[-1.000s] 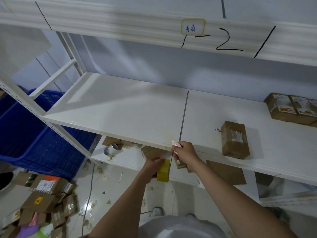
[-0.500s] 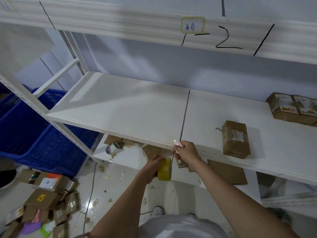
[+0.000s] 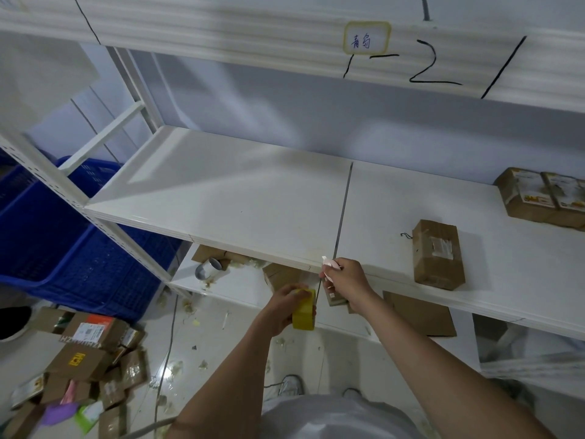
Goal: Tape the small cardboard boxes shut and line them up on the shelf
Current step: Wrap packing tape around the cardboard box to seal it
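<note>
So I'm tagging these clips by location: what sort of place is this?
Probably a small parcel storeroom or packing room: white metal shelving marked with handwritten numbers and a label, taped cardboard boxes on the shelf, more parcels heaped on the floor, and a blue crate.

A blue plastic crate (image 3: pixel 47 236) stands on the floor to the left, behind the rack's perforated white upright (image 3: pixel 104 226). The upper beam carries a yellow-edged label (image 3: pixel 366 38) with handwriting, above black marker strokes (image 3: pixel 433 66). A grey cable (image 3: pixel 167 350) trails across the littered floor (image 3: pixel 221 343), and flat cardboard sheets (image 3: pixel 421 315) lie on the lower level.
</note>
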The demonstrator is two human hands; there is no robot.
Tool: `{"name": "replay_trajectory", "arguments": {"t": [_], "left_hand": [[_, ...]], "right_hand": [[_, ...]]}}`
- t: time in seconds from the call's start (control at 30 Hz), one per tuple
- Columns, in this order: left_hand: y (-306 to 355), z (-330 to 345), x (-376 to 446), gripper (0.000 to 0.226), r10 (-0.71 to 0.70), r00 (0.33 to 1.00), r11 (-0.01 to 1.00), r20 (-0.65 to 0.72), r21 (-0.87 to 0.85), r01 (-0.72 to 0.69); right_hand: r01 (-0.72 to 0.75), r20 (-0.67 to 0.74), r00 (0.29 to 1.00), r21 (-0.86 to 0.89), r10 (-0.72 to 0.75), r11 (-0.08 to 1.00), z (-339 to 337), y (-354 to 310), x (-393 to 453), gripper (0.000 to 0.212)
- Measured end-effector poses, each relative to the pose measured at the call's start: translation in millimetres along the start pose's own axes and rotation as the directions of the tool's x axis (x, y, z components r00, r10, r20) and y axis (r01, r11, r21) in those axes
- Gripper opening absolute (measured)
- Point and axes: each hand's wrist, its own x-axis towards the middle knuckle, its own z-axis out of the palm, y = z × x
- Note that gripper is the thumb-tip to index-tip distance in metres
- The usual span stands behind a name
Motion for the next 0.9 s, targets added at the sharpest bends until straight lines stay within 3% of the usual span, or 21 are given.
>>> {"name": "replay_trajectory", "arguments": {"t": [0.9], "left_hand": [[3.8, 0.7, 5.5, 0.032, -0.015, 1.0, 1.0, 0.018, 0.02, 0.014]], "right_hand": [[-0.002, -0.005, 1.0, -0.066, 0.001, 0.998, -0.3, -1.7, 3.3, 0.016]]}}
